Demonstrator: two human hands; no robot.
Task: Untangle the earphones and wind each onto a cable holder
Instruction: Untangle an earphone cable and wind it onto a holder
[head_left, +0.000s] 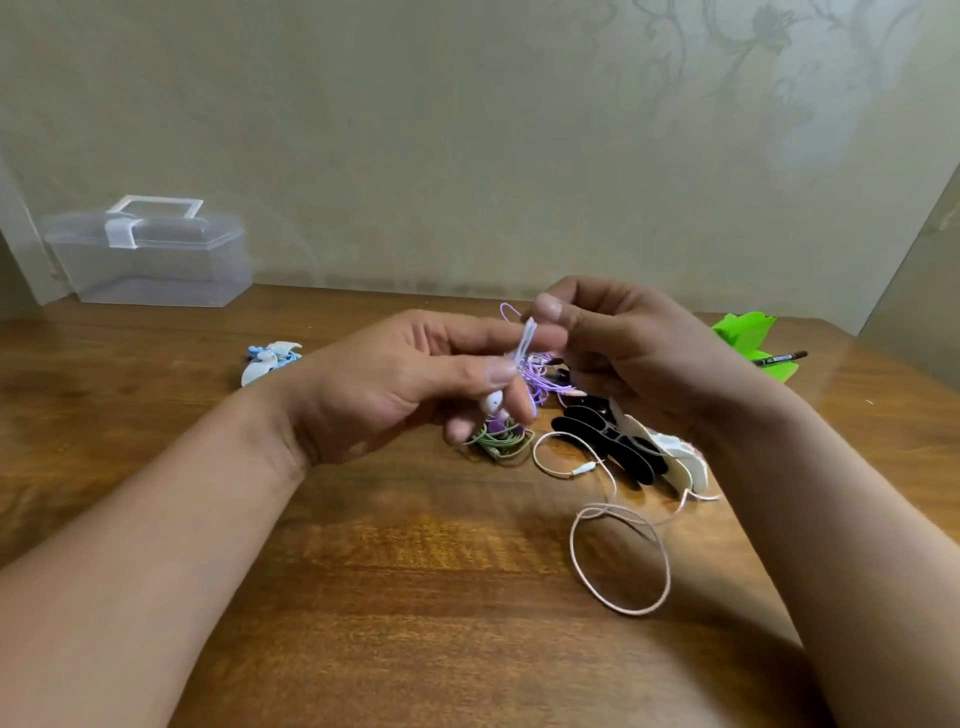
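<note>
Two raised hands (395, 384) (628, 353) pinch the pale cable (525, 340).

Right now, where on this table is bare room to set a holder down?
Bare wood: between the clear box and the wound blue earphones, and near you, left of the pink cable loop. Crowded at centre-right: tangled earphones, black holders.

The wooden worktop (415, 597) carries a clear plastic box (148, 260) at its far left corner, and a green sheet (745, 335) with a black marker (779, 358) at its far right edge. Near the far edge, left of the middle, lies a blue-wound white holder (270, 358). Around the middle lie green earphones (501, 441), purple earphones (540, 382), black cable holders (602, 436), white cable holders (675, 462) and a pale pink cable (618, 566) that loops toward the near edge.
</note>
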